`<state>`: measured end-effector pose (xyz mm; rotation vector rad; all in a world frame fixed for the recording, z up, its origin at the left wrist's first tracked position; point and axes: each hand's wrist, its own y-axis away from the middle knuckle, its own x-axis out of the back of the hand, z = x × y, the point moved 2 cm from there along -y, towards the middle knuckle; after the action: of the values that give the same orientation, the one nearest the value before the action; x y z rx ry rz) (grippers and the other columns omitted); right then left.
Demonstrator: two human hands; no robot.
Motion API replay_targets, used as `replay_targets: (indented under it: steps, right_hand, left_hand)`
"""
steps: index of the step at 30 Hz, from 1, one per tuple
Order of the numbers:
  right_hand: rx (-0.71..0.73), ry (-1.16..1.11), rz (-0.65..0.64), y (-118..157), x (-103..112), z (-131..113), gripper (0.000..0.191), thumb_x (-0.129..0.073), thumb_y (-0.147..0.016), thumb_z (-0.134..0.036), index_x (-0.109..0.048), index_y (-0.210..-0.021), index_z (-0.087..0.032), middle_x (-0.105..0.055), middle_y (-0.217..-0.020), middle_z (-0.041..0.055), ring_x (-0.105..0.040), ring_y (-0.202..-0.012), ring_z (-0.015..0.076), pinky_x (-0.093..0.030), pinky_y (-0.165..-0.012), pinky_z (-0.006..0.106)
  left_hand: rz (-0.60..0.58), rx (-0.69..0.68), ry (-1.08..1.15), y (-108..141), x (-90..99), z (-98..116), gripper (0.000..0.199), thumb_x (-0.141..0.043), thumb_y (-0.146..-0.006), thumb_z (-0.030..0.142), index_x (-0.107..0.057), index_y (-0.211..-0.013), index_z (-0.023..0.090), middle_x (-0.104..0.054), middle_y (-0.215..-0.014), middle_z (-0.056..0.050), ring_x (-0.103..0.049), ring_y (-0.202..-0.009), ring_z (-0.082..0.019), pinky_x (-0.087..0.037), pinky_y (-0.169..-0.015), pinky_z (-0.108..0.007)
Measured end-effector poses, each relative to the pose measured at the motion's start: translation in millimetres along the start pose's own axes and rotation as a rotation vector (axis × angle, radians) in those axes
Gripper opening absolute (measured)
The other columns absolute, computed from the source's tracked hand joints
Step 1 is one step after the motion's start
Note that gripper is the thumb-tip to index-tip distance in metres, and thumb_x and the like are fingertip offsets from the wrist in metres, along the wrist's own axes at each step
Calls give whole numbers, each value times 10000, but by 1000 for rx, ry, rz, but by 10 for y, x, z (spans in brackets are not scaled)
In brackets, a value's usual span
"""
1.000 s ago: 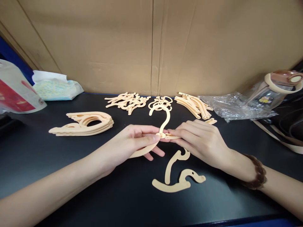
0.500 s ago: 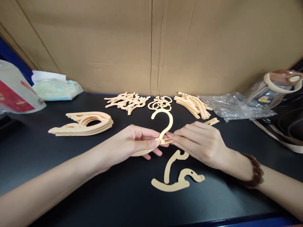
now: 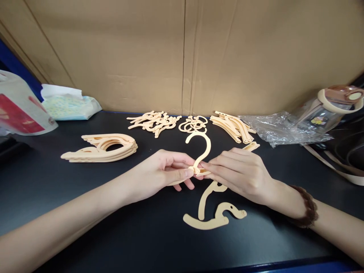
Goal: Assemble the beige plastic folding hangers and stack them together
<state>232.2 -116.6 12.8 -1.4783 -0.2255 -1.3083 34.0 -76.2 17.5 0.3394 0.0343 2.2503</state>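
Between my hands is a cream plastic hanger with its hook pointing up. My left hand pinches the hanger at the base of the hook, its thumb on the joint and some fingers spread below. The fingers of my right hand are closed round the right arm piece, whose end sticks out beyond the knuckles. Just below the hands, two loose curved pieces lie on the black table: one upright piece and one wavy piece.
At the left lies a stack of folded hangers. Along the back are piles of curved pieces, hooks and arm pieces. Clear plastic wrap, a bottle, a tissue pack and a bag stand around.
The hanger has tilted slightly, its hook moving a little right. The right arm piece has shifted in my right hand, its outer end now nearer the knuckles. The view has moved slightly.
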Motion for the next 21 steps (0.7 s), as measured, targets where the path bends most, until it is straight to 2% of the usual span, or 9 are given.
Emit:
replay_targets:
  steps: [3, 7, 11, 14, 16, 18, 21]
  right_hand:
    - [-74, -128, -3, -14, -6, 2, 211, -510, -952, -223, -642, -1085, -126, -715, -811, 41, -617, -679, 123, -364, -551, 281]
    - [-158, -191, -56, -23, -36, 8, 195, -533, -942, -258, -672, -1026, -151, -704, -766, 23, -612, -661, 121, -365, -563, 269]
    - [-292, -244, -35, -23, -57, 15, 201, -536, -938, -303, -675, -1014, -180, -703, -776, 11, -623, -669, 119, -413, -605, 245]
    - [-453, -289, -27, -25, -59, 38, 201, -538, -933, -330, -646, -1064, -223, -711, -884, -2, -651, -729, 109, -450, -612, 214]
    - [-592, -278, -11, -13, -55, 95, 214, -560, -916, -333, -613, -1106, -250, -695, -872, -17, -648, -717, 111, -460, -598, 214]
    - [-740, -272, 43, 14, -49, 189, 268, -593, -888, -334, -571, -1144, -258, -664, -827, -25, -629, -679, 120, -469, -593, 234]
    - [-899, -345, 129, 63, -56, 337, 342, -609, -864, -339, -509, -1178, -250, -614, -804, -28, -582, -614, 121, -475, -584, 265]
  left_hand:
    - [28, -12, -28, -15, -4, -23, 166, -549, -885, 294, -664, -951, 195, -716, -922, -24, -676, -779, -148, -518, -640, -234]
    - [100, 21, -109, -34, -21, -24, 171, -532, -888, 280, -646, -908, 155, -684, -814, -20, -658, -724, -143, -504, -589, -223]
    - [161, -38, -120, -40, -64, -4, 194, -508, -909, 288, -634, -972, 155, -674, -863, -21, -654, -734, -135, -514, -601, -219]
    - [185, -87, -102, -39, -94, -33, 257, -489, -924, 291, -586, -1130, 172, -680, -982, -31, -656, -739, -126, -527, -607, -220]
    - [196, -94, -115, -41, -86, -75, 332, -487, -927, 289, -524, -1242, 189, -683, -1043, -34, -664, -761, -129, -535, -616, -223]
    - [210, -111, -197, -46, -40, -109, 367, -490, -928, 283, -502, -1286, 206, -691, -1062, -25, -669, -806, -133, -541, -686, -232]
    - [272, -185, -420, -55, 88, -115, 331, -481, -940, 303, -554, -1252, 220, -702, -1037, -2, -666, -868, -135, -520, -803, -242]
